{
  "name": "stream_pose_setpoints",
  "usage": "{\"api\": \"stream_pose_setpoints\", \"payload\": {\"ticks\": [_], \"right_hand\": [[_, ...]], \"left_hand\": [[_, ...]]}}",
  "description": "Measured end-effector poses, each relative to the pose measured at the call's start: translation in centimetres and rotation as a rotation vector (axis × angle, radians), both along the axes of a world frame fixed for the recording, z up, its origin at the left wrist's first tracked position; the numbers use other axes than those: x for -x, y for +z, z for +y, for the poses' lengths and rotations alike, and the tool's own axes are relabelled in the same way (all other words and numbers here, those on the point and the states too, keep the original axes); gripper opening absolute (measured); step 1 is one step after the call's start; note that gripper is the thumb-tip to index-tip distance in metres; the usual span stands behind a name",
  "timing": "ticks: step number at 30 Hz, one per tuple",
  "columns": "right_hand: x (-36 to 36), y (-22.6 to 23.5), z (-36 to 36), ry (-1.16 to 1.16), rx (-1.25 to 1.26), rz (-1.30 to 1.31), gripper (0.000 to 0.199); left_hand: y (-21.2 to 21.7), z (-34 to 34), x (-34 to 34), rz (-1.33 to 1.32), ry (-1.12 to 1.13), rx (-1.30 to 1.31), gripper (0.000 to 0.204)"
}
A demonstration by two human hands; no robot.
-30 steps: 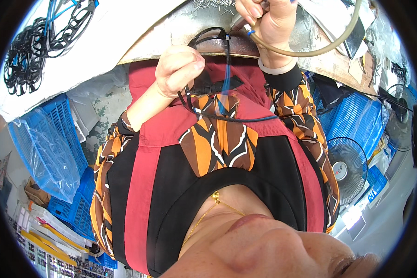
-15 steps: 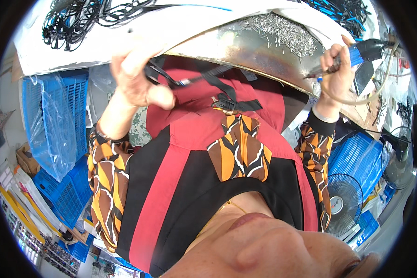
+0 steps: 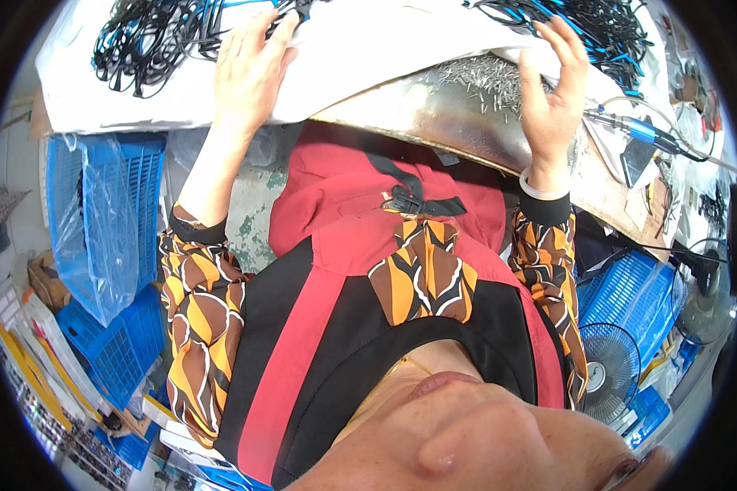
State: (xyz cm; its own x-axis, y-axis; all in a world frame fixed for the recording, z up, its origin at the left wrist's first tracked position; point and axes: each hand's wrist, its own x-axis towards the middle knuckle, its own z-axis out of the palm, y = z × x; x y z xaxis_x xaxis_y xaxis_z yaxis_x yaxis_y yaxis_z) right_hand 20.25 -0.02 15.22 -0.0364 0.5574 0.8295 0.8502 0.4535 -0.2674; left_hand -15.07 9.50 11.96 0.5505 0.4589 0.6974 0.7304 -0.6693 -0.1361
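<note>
My left hand (image 3: pixel 250 82) is over the far left of the white-covered bench, fingers stretched out, tips by a few thin black pieces at the top edge. Beside it lies a heap of black looped pieces (image 3: pixel 139 49) that look like eyeglass frames, some with blue on them. My right hand (image 3: pixel 555 98) is raised with fingers spread and nothing in it, beside a pile of small silver pins (image 3: pixel 485 80). Beyond it is another heap of black and blue pieces (image 3: pixel 606 41). A blue and black corded power screwdriver (image 3: pixel 643 131) lies to the right of that hand.
White sheeting (image 3: pixel 368 49) covers much of the bench, with a bare metal sheet (image 3: pixel 434 110) at its front edge. Blue plastic crates (image 3: pixel 143 196) stand at left, one draped in clear plastic; another crate (image 3: pixel 630 286) and a fan (image 3: pixel 606 372) are at right.
My right hand has let go of the screwdriver, which now lies on the bench, and has moved left. My left hand has moved away from me; the black piece near it over my lap is gone.
</note>
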Motion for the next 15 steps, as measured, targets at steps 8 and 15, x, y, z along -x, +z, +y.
{"api": "stream_pose_setpoints", "payload": {"ticks": [8, 15], "right_hand": [[-0.5, 5.1, 10.2, 0.107, 0.187, 0.079, 0.021], [1.3, 5.2, 27.6, -0.044, 0.461, -0.470, 0.020]], "left_hand": [[7.2, 6.1, -5.1, 0.071, -0.280, 0.261, 0.047], [6.0, 11.0, -14.1, 0.354, -0.113, 0.468, 0.045]]}}
